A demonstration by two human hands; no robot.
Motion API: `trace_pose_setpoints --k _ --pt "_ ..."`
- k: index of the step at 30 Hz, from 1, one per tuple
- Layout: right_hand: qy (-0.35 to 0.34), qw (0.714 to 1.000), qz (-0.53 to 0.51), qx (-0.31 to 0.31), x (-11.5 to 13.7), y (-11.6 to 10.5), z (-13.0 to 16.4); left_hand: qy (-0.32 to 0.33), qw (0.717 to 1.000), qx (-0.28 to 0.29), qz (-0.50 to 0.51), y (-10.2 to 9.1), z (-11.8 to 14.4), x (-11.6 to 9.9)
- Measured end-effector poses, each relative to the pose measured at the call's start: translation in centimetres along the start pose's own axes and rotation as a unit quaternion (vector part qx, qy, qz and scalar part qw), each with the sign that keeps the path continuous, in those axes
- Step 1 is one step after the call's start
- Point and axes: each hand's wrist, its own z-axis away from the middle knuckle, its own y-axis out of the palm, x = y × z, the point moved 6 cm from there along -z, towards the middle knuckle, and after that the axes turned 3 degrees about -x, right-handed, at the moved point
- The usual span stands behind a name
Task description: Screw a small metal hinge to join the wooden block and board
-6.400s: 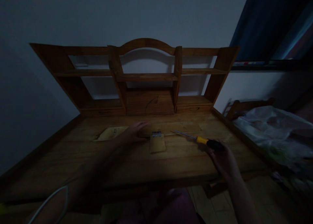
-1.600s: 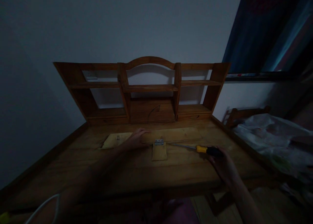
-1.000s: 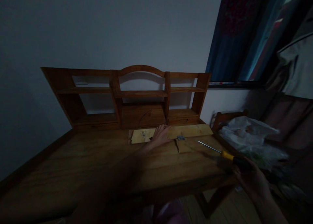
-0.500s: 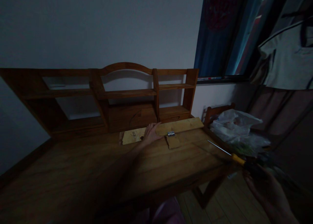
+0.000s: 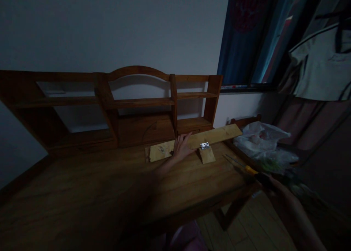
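Two hands in view: left hand (image 5: 182, 147) lies flat, fingers spread, on plank (image 5: 216, 135) at desk's (image 5: 109, 185) 12 o'clock; right hand (image 5: 274, 187) fists screwdriver (image 5: 246, 168) at 3 o'clock; hinge (image 5: 204, 146) joins block (image 5: 207, 156).

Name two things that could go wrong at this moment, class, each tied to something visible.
The long board juts past the desk's right edge and only the left hand presses it, so it might swing or tip. The right hand holds the screwdriver at the desk corner, tip toward the small block; in light this dim, it may miss the hinge.
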Motion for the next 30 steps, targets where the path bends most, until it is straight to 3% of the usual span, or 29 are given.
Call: trace_pose_setpoints --k 5,11,14,16,19,22,25,27,30 --pt "-0.020 0.998 0.062 0.023 0.4 -0.6 0.8 -0.004 0.999 0.032 -0.002 2.5 -0.8 -0.5" --pt "-0.026 0.986 0.159 0.036 -0.6 -1.4 -0.7 -0.007 0.999 0.045 -0.007 4.1 -1.4 -0.5" --pt "-0.084 0.970 0.220 0.052 -0.7 -0.5 -2.1 -0.022 0.998 0.060 -0.021 4.9 -1.8 -1.1" --pt "-0.168 0.935 0.303 0.079 -0.7 1.0 -2.9 -0.041 0.996 0.074 -0.029 5.6 -2.2 -1.5" --pt "-0.279 0.859 0.409 0.128 -1.7 3.8 -4.0 -0.076 0.991 0.105 -0.037 6.5 -2.8 -1.9" --pt "-0.393 0.792 0.429 0.187 -2.9 6.0 -4.7 -0.091 0.985 0.139 -0.035 7.2 -3.2 -1.7" --pt "-0.450 0.732 0.472 0.196 -3.7 7.0 -5.9 -0.088 0.985 0.146 -0.033 7.4 -3.4 -1.4" --pt "-0.466 0.708 0.490 0.202 -3.9 7.2 -6.7 -0.087 0.985 0.143 -0.034 7.5 -3.4 -1.2" --pt "-0.471 0.696 0.501 0.207 -3.8 7.5 -7.4 -0.080 0.986 0.138 -0.045 7.5 -3.2 -1.2"
